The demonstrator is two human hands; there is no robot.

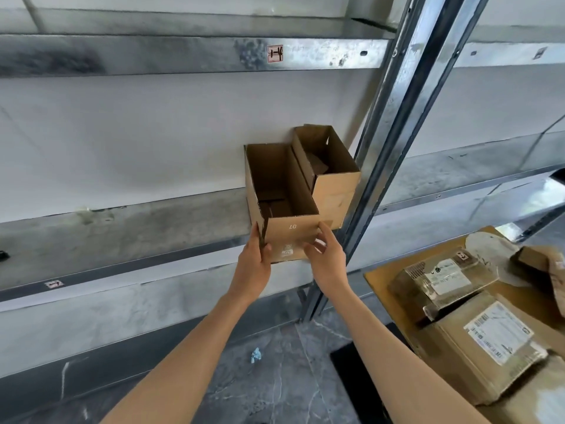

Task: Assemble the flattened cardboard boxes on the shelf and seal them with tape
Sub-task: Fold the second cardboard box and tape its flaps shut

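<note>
An open-topped brown cardboard box stands on the metal shelf, its near face marked "07" upside down. My left hand grips its near left corner, thumb on the front face. My right hand holds the near right corner, fingers against the front. A second open cardboard box stands right behind and to the right of it, touching it, with folded flaps visible inside. No tape is in view.
A steel upright of the rack rises just right of the boxes. Lower right, a cardboard-topped surface carries taped parcels with labels. An upper shelf beam runs overhead. A blue scrap lies on the marble floor.
</note>
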